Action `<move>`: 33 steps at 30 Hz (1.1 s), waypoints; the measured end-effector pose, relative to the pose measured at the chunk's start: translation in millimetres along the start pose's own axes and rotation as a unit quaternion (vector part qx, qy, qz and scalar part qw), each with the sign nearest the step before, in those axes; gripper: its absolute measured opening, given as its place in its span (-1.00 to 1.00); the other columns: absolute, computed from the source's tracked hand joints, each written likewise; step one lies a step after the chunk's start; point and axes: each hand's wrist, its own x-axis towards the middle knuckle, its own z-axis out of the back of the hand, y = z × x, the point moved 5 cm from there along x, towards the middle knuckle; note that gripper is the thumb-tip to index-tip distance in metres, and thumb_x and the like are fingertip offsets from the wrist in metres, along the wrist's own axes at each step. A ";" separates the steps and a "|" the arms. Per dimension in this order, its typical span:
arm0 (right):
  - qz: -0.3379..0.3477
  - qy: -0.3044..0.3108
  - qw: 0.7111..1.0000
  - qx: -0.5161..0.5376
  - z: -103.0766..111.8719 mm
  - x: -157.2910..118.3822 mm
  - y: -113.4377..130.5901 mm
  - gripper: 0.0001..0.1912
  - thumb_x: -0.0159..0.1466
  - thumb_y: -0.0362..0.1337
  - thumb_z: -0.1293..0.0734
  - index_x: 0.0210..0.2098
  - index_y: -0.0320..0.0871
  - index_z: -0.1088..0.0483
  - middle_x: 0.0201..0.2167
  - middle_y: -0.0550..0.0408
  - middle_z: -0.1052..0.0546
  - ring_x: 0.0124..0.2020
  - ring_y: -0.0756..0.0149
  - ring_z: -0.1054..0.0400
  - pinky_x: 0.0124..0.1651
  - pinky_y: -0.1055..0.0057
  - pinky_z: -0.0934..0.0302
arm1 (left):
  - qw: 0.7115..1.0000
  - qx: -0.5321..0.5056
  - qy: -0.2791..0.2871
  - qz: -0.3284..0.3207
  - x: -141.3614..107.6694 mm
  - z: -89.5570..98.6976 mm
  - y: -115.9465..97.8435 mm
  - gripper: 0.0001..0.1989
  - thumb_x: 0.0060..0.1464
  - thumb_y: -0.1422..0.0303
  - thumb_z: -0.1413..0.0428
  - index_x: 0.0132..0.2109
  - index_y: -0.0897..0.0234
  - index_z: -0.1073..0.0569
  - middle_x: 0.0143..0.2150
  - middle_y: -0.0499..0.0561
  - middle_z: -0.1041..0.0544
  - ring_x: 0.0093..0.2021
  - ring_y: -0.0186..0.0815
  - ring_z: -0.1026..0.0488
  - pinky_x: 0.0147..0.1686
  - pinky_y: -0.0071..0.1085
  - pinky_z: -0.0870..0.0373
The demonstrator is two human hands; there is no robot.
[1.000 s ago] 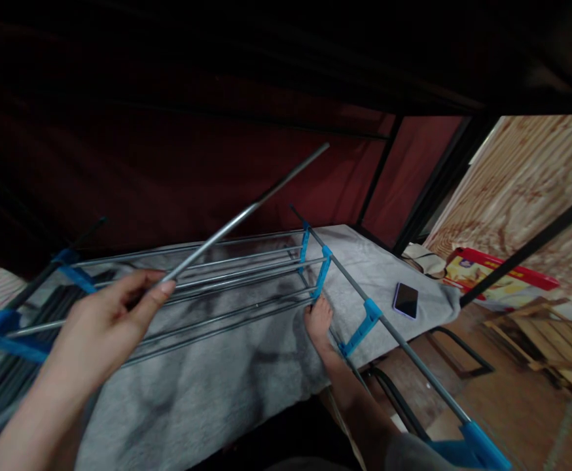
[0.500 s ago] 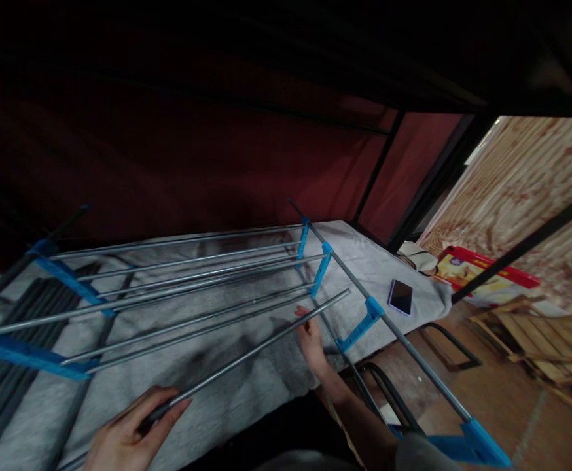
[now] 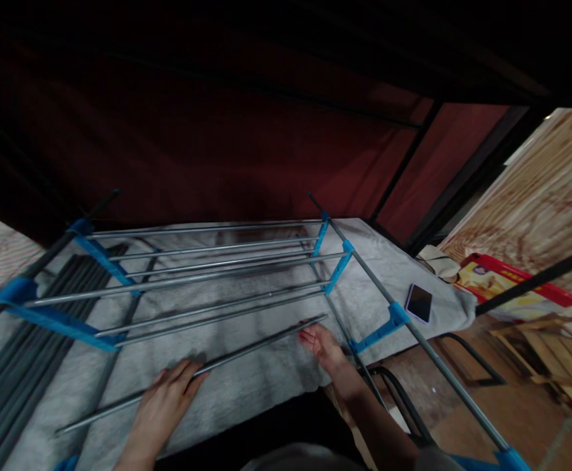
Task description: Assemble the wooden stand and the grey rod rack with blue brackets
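A loose grey metal tube (image 3: pixel 256 345) slants over the cloth, in front of a rack frame of tubes and blue plastic brackets. My left hand (image 3: pixel 168 399) is wrapped over the tube left of its middle. Near its right end, my right hand (image 3: pixel 322 347) holds the tube loosely, fingers partly stretched and a fingertip showing past it. Several crossbars (image 3: pixel 227 263) run between the left blue bracket (image 3: pixel 60 324) and the right blue bracket (image 3: pixel 338 271). Another blue bracket (image 3: pixel 379 332), right of my right hand, has no crossbar on it.
Several dark tubes (image 3: pixel 35 340) lie side by side at the left. A phone (image 3: pixel 419 303) rests on the grey cloth (image 3: pixel 364 242) at the right. Beyond it are a red and yellow box (image 3: pixel 512 288) and wooden slats (image 3: pixel 555 353). A dark red fabric wall (image 3: pixel 217 157) stands behind.
The loose tube has become flatter, its right end lower and its left end now showing past my left hand. My left hand has moved up and right along with it. The view has shifted.
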 end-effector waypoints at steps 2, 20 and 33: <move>-0.018 0.018 0.999 -0.036 4.6 -6.3 3.2 -0.57 0.02 0.11 -0.41 -0.33 -0.11 -0.43 -0.23 -0.11 -0.59 -0.16 0.08 -0.50 0.00 0.11 -0.36 | 1.000 0.007 0.010 0.005 2.6 -4.7 1.8 -0.49 0.31 0.03 0.17 -0.07 0.19 -0.59 -0.08 0.10 -0.63 -0.07 -0.13 -0.57 -0.06 -0.20 -0.45; 0.410 0.055 0.689 -0.595 -18.6 -8.0 -4.0 -0.66 0.40 -0.15 -0.16 0.08 -0.06 -0.39 0.01 -0.06 -0.53 0.08 0.07 -0.35 0.17 0.02 -0.13 | 0.998 -0.023 0.031 0.051 14.8 -6.7 -39.5 -0.70 0.34 0.31 0.06 0.10 0.19 -0.47 -0.01 0.09 -0.51 0.01 -0.17 -0.42 0.06 -0.17 -0.32; 0.440 0.037 0.637 -0.632 -6.5 5.1 -11.6 -0.48 0.38 0.18 -0.08 -0.16 -0.08 -0.42 -0.24 -0.12 -0.52 -0.14 -0.01 -0.36 0.00 0.01 -0.16 | 0.995 -0.005 0.066 0.076 8.6 -9.3 -49.9 -0.65 0.31 0.48 0.10 0.16 0.24 -0.39 0.02 0.13 -0.47 0.04 -0.17 -0.38 0.14 -0.14 -0.26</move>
